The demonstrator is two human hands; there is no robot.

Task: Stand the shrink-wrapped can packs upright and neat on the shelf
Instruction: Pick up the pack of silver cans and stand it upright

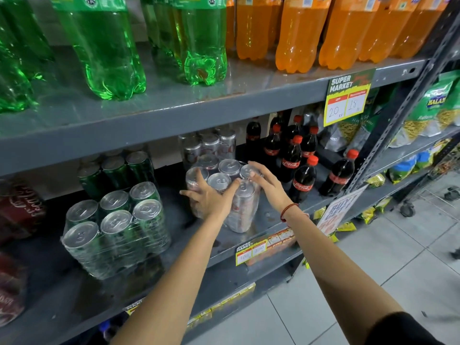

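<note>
Nearest me, on the grey shelf (219, 247), my left hand (211, 197) and right hand (267, 185) rest spread on the silver can pack (245, 207), standing upright; its labels blur under wrap. Farther back, another silver pack (210, 145) sits half-hidden in shadow.

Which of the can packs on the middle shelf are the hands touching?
The silver can pack at the shelf front, beside the cola bottles. Both hands rest on it; the green can pack sits untouched further left.
</note>
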